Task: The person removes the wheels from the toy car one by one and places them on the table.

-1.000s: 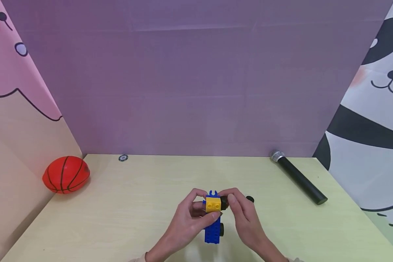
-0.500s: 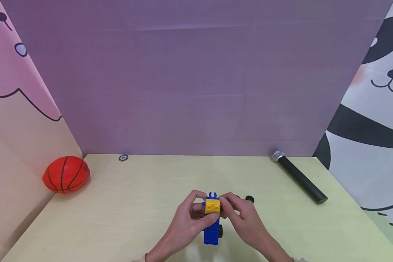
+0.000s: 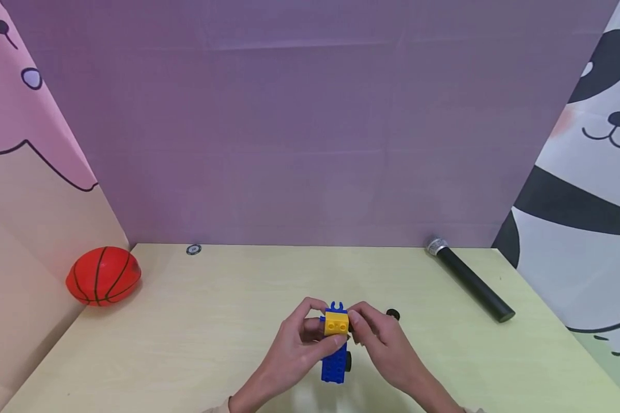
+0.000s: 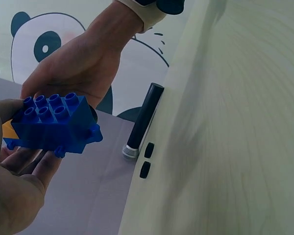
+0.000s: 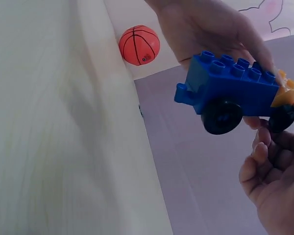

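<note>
My left hand (image 3: 299,358) grips a toy building-block car, thumb on top, above the table. The car has a blue studded body (image 3: 333,367) and a yellow block (image 3: 336,323) at the far end, with a blue hook beyond it. In the right wrist view, one black wheel (image 5: 222,117) sits on the body's side. A second black wheel (image 5: 282,118) lies against the side by the yellow block, with my right hand (image 5: 279,181) at it. In the head view, the fingers of my right hand (image 3: 390,350) pinch there and mostly hide that wheel.
Two loose black wheels, a nearer wheel (image 4: 149,150) and a farther wheel (image 4: 145,170), rest on the table (image 3: 212,321). A black microphone (image 3: 472,281) lies back right. At the left edge sits a red ball (image 3: 104,276); a small round disc (image 3: 193,249) lies at the back.
My right fingers have shifted left against the yellow block and now cover the wheel that showed beside it one second ago. The left hand and car have barely moved.
</note>
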{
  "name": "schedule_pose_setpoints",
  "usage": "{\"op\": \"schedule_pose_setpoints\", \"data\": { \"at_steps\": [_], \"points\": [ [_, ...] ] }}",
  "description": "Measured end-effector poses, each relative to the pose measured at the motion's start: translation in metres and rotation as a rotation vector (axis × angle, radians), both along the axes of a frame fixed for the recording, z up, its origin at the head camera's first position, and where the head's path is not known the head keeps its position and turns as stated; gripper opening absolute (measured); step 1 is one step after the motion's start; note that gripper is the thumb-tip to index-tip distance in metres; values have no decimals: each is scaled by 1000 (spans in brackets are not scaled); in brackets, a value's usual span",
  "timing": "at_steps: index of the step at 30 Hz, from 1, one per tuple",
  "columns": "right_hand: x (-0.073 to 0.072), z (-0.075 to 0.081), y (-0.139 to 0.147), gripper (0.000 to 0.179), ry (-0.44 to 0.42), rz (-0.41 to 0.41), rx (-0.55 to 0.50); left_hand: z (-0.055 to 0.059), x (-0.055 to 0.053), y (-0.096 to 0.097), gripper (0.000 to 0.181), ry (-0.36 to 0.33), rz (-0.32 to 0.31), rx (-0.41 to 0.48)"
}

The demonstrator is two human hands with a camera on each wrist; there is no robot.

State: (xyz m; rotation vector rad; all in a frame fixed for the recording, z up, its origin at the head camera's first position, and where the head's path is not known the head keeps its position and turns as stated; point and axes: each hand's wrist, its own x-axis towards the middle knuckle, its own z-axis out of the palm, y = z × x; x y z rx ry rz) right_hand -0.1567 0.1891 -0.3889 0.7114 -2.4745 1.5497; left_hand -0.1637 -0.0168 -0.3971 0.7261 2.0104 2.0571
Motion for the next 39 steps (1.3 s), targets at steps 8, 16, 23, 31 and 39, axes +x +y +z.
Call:
{"op": "schedule_pose_setpoints", "data": {
  "at_steps": [8,16,23,31,39],
  "points": [
    [3,4,-1,17,37,-10,45,-3,1,-1,35,-8,11,0],
    [7,6,-9,8,53,-156,37,-3,-2,2,34,-15,13,1],
    [9,5,-18,19,219,-246,101,-2,0,3,35,3,29,12],
    [7,-1,-16,23,421,-195,157,-1,0,2,35,-7,29,0],
    [4,1,-3,26,295,-18,-19,4,0,-3,35,-4,-21,64]
  ]
}}
